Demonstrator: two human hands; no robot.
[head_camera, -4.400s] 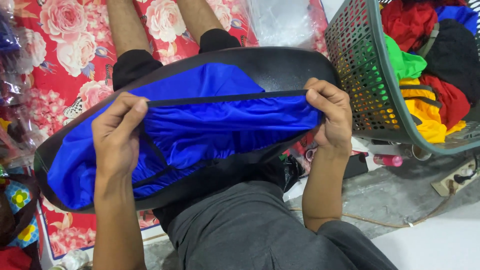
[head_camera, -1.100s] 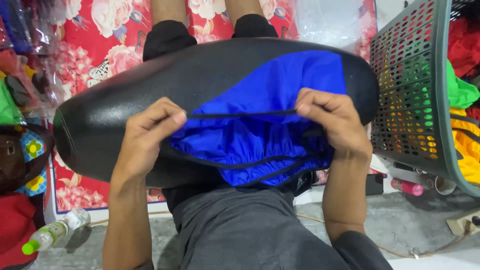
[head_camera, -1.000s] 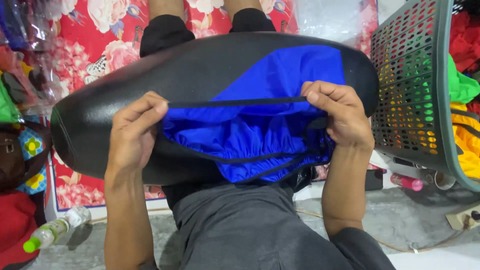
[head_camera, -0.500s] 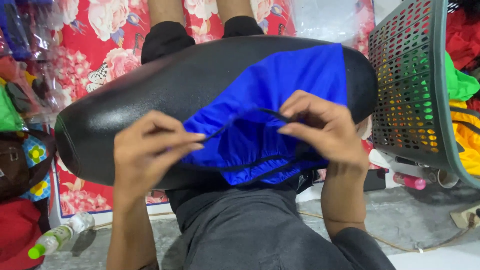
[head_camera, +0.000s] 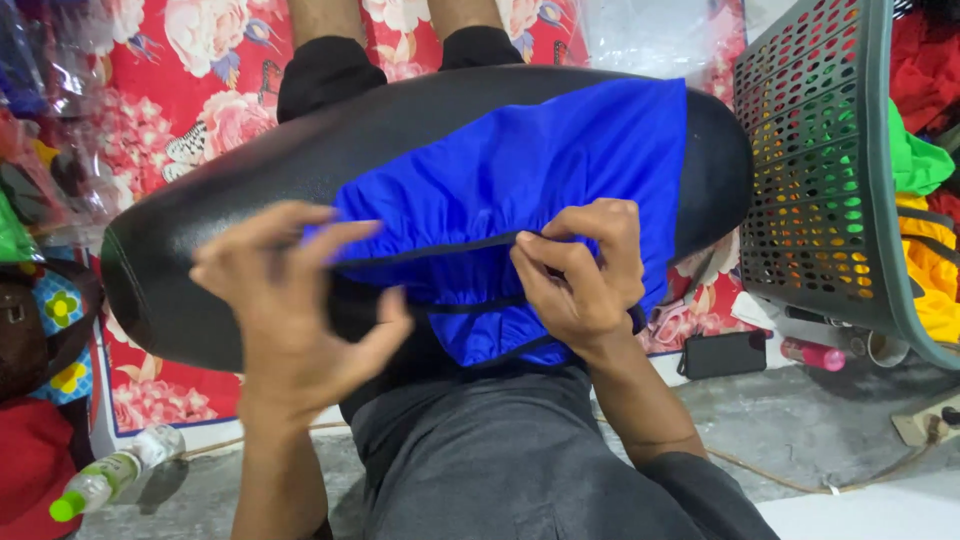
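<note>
View: head camera, looking down over the person's lap; legs in black shorts at top centre of the frame.
Seat: long black padded seat (head_camera: 240, 200) lies across the lap, running from lower left to upper right.
Cover: blue fabric cover (head_camera: 520, 170) with a dark hem band wraps the right half of the seat; gathered folds hang below it at centre frame.
Right hand: right hand (head_camera: 580, 275), right of centre, fingers curled tight, pinching the dark hem of the cover between thumb and fingertips.
Left hand: left hand (head_camera: 290, 300), left of centre, fingers spread and loosely bent; fingertips touch the cover's left edge where it meets the black seat. Cannot tell whether it has any fabric gripped.
Basket: green plastic mesh basket (head_camera: 820, 150) at the right edge, tilted, holding red, green and yellow clothes.
Mat: red floral mat (head_camera: 190, 90) under the legs, upper left.
Bottle: clear plastic bottle (head_camera: 110, 480) with a green cap on the grey floor, lower left.
Floor items: dark flat phone-like slab (head_camera: 725, 352) and a pink tube (head_camera: 812, 354) beside it, below the basket.
</note>
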